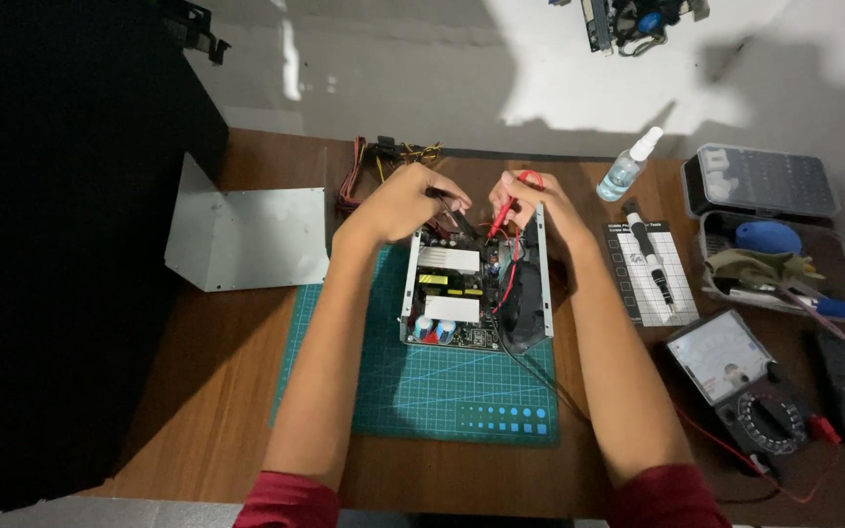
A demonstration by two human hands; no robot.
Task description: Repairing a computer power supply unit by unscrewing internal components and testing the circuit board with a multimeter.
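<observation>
Hands on boxy metal power supply, right hand gripping red probe (thin, pointed)

My one camera sits on my head and looks steeply down and forward over the desk. My forearms run up from the bottom edge to my left hand and right hand at the middle. It sits close enough to show the whole mat, with the wall across the top.
</observation>
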